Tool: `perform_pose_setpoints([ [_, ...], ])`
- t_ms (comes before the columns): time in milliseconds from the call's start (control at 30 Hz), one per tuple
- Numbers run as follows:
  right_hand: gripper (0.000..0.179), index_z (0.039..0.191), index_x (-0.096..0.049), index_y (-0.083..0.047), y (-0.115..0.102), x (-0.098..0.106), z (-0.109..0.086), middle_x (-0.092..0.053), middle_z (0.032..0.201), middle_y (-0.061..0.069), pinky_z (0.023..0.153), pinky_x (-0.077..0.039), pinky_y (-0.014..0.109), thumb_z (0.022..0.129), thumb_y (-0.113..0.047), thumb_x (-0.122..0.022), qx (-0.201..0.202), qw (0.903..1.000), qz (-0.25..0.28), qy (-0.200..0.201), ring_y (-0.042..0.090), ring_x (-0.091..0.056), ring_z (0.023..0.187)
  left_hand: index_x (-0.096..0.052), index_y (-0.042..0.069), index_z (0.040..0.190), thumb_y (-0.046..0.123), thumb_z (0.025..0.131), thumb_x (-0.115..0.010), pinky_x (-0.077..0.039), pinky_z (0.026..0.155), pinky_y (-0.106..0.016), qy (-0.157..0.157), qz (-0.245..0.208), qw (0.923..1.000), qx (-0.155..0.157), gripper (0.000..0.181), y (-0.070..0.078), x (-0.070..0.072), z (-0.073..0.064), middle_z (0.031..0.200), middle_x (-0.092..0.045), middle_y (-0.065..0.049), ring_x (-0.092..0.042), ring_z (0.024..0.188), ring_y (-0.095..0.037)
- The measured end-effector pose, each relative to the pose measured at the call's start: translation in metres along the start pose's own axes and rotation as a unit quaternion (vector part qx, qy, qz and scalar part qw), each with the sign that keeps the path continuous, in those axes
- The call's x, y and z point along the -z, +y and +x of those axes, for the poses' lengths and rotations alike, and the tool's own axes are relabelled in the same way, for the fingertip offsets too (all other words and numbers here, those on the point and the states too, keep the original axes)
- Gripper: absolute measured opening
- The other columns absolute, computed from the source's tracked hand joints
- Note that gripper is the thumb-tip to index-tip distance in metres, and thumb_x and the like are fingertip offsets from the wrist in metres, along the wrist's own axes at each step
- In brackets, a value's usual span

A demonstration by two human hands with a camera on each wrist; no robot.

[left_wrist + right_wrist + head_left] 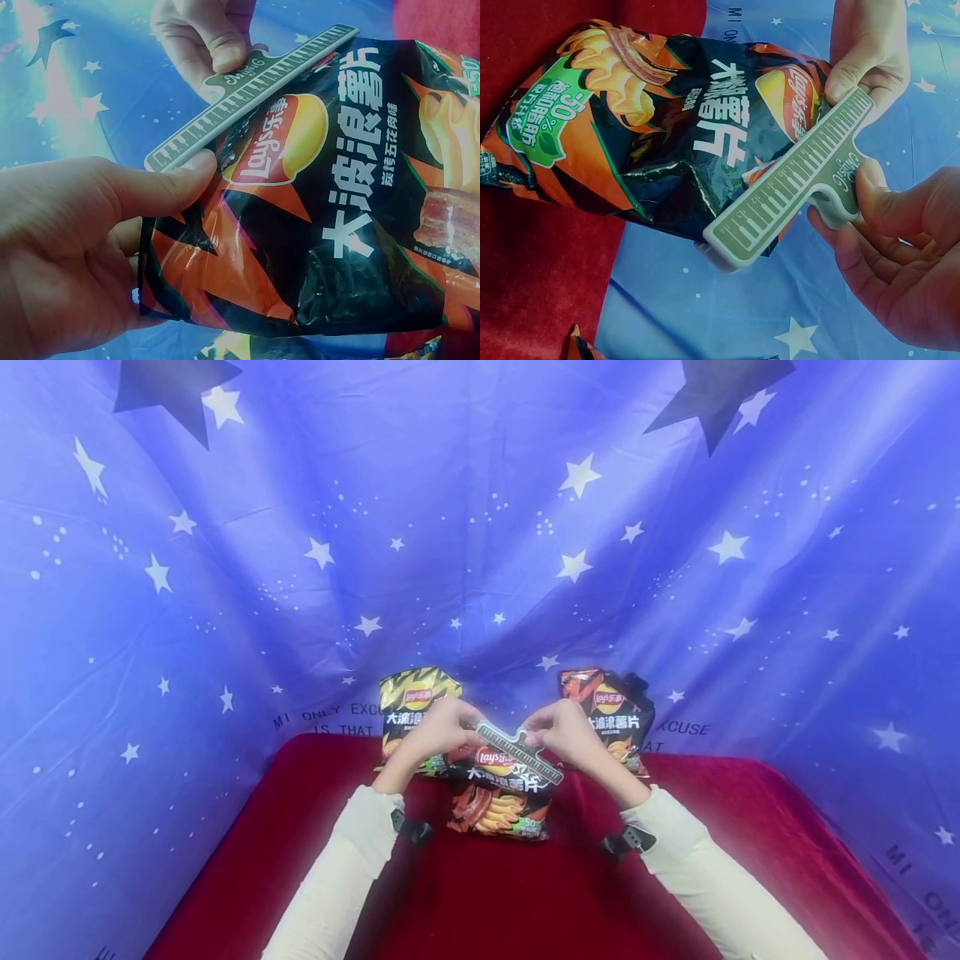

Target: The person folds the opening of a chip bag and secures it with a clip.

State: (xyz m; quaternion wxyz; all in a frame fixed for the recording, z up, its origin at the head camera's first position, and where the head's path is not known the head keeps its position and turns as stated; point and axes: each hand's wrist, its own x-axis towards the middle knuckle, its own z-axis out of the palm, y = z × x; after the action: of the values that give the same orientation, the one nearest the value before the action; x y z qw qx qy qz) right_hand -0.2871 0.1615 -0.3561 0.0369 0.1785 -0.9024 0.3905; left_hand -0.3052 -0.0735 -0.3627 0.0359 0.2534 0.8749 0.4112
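Observation:
A black and orange Lay's chip bag (498,810) is in front of me above the red cloth, its printed front toward me. My left hand (441,728) pinches one top corner of it, the thumb (176,184) on the front face. Across the top of the bag lies a long sealing clip (795,180) printed with piano keys, slanted rather than square to the edge. My right hand (564,732) pinches the clip's handle tab between thumb (877,191) and fingers. In the left wrist view the clip's near end is by my left thumb. The bag's top edge is mostly hidden behind the clip.
Behind my left hand stands a yellow and black chip bag (416,685). Another red and black chip bag (626,735) stands behind my right hand, with a dark object (636,682) at its top. Red cloth (495,902) covers the table; a blue starry curtain (465,527) hangs behind.

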Motion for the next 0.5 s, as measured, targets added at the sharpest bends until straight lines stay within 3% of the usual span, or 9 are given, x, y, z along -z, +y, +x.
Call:
perform_pose_setpoints([
  [100,0.021,0.1,-0.077,0.004,0.0008,0.0,0.0006,-0.077,0.1,0.023,0.086,-0.062,0.044,0.079,0.002,-0.08,0.002,1.0,0.003,-0.002,0.034,-0.075,0.091,-0.079,0.003,0.1,0.0,0.083,-0.078,-0.046,0.048,-0.021,-0.003,-0.014,0.9999,0.003,0.018,0.0004,0.0006,-0.0012,0.08,-0.076,-0.008,-0.051,0.048,-0.01],
  [367,0.021,0.099,-0.077,0.005,0.0014,-0.0005,0.0023,-0.077,0.098,0.023,0.085,-0.061,0.043,0.079,0.002,-0.08,0.007,0.9999,-0.002,-0.01,0.032,-0.075,0.089,-0.079,0.007,0.102,0.005,0.079,-0.085,-0.051,0.07,-0.023,-0.01,-0.004,0.9998,-0.015,0.023,0.0009,0.0024,-0.0024,0.088,-0.078,-0.005,-0.058,0.064,-0.008],
  [500,0.021,0.099,-0.077,0.004,0.0003,0.0007,0.0019,-0.077,0.097,0.022,0.084,-0.062,0.043,0.079,0.002,-0.079,0.007,0.9999,-0.004,-0.013,0.031,-0.075,0.087,-0.08,0.009,0.1,0.015,0.081,-0.086,-0.048,0.061,-0.022,-0.022,-0.003,0.9993,-0.029,0.021,0.0005,0.0037,-0.0027,0.079,-0.075,-0.002,-0.054,0.057,-0.008],
])
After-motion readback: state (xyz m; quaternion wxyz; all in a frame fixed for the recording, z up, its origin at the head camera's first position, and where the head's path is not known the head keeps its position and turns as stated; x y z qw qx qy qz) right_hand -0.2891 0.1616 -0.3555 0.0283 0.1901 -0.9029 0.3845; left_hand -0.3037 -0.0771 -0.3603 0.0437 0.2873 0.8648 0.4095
